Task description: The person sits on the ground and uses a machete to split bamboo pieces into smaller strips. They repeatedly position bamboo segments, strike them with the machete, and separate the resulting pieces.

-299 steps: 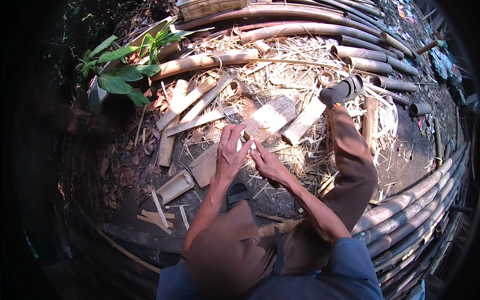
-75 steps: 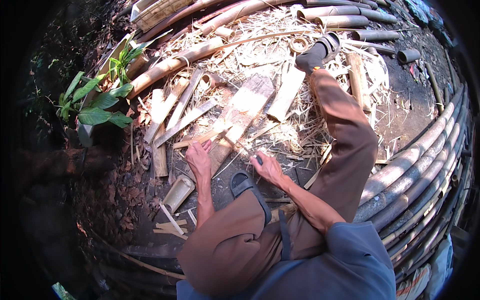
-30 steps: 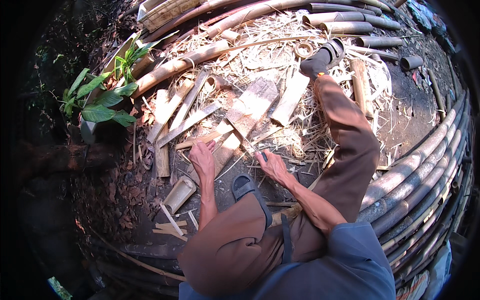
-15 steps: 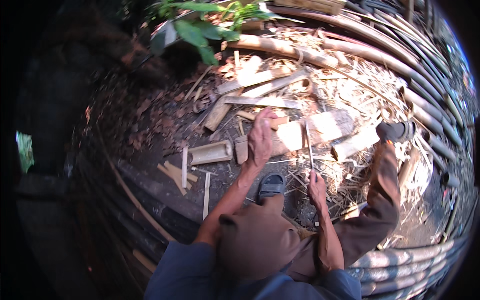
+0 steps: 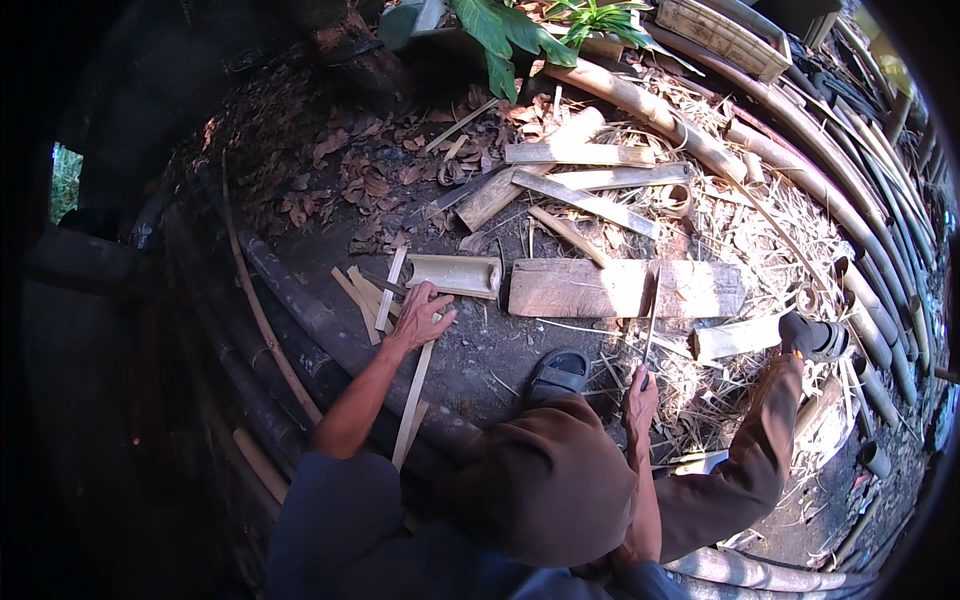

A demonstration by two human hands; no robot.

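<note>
My left hand, fingers apart, is low over several pale bamboo strips on the dirt; whether its fingertips touch one is unclear. Just above that hand sits a split bamboo half, hollow side up. My right hand is closed round the handle of a long knife. Its blade points away from me and crosses a thick wooden block lying on the ground. A narrow bamboo piece rests with one end at the block's far edge. Another long strip extends below my left hand.
Split bamboo slats lie beyond the block. Shavings cover the ground at the right. Long bamboo poles curve along the far right, with dark poles at the left. My sandaled foot is near the block.
My left hand has gone from above the block to the strips at the left. My right hand still holds the knife over the block. The view has shifted.
</note>
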